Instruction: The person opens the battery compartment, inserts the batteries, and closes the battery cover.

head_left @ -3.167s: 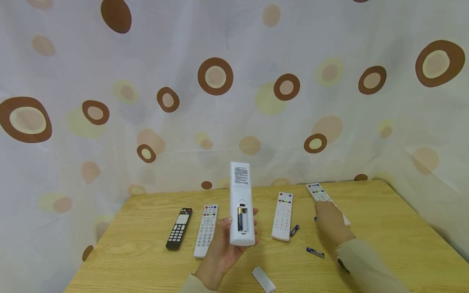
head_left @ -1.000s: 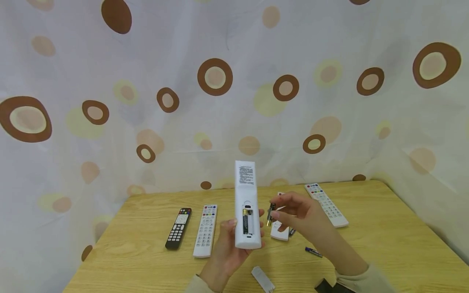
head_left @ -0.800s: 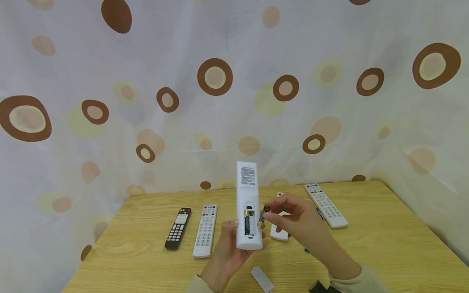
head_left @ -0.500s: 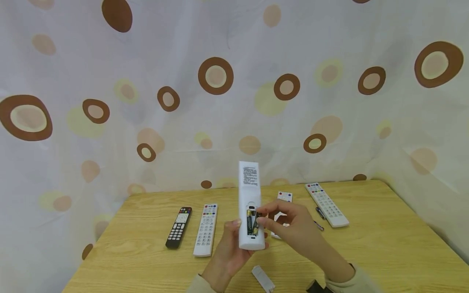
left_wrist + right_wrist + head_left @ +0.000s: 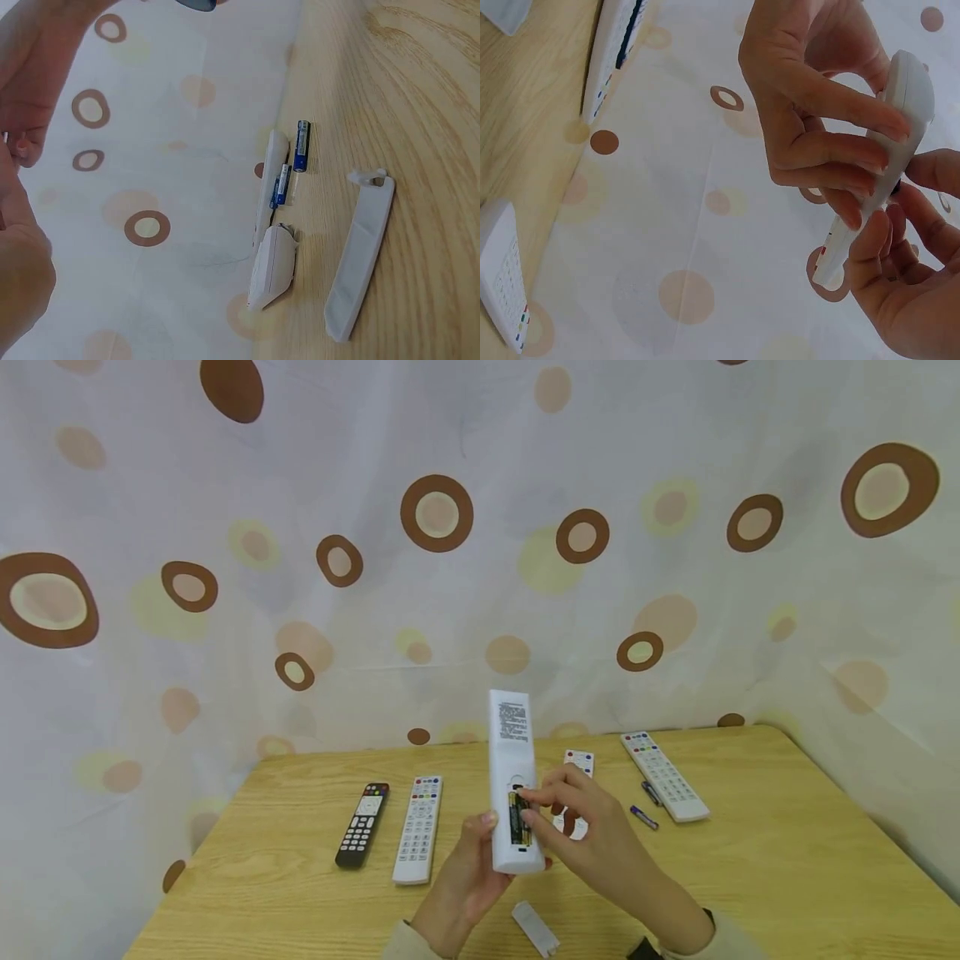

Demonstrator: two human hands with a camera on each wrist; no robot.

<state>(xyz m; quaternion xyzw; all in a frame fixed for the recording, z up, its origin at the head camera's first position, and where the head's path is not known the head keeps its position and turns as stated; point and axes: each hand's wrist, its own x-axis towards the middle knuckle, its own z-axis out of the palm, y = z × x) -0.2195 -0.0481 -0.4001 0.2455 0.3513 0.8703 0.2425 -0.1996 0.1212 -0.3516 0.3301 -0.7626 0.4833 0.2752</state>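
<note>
My left hand [image 5: 467, 878] grips a white remote control [image 5: 511, 714] upright, its back and uncovered battery compartment facing me. Its fingers curl round the remote's front in the right wrist view. Two dark batteries with gold ends [image 5: 515, 821] lie side by side in the compartment. My right hand [image 5: 600, 839] has its thumb and index finger at the right-hand battery, pinching it near its upper end. The fingertips partly hide that battery. A white battery cover [image 5: 536, 930] lies on the table below the hands; the left wrist view shows its inner side.
A black remote [image 5: 363, 827] and a white remote [image 5: 417, 831] lie to the left. Another white remote [image 5: 579, 763] is partly behind the right hand. A further white remote [image 5: 664, 777] lies at the right, near two blue batteries [image 5: 643, 817]. A patterned curtain [image 5: 480, 585] hangs behind the table.
The right hand came from the table's right side with a battery, tilted it into the compartment's right slot, and the battery now lies alongside the other. The left hand and remote shifted slightly right.
</note>
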